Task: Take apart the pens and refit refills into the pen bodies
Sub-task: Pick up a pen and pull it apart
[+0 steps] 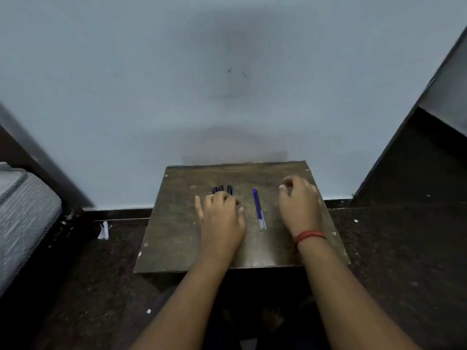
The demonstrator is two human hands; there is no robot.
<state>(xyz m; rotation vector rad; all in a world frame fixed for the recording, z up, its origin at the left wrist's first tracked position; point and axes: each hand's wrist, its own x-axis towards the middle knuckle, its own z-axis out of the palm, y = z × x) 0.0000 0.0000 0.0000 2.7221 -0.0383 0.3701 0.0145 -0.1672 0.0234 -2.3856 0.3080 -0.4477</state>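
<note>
A small dark wooden table (177, 233) stands against the wall. Three dark blue pens (222, 189) lie side by side at its far left-centre; only their far ends show past my left hand (222, 218), which lies on top of them with its fingers curled. Whether it grips a pen I cannot tell. Thin blue refills (259, 208) lie together at the table's middle, pointing away from me. My right hand (299, 203) hovers over the table's right part, fingers loosely curled and holding nothing visible. A red thread band circles its wrist.
A pale blue wall (227, 84) rises right behind the table. A grey mattress (22, 223) sits at the left, a dark cabinet (429, 160) at the right. A scrap of white paper (104, 231) lies on the dark speckled floor.
</note>
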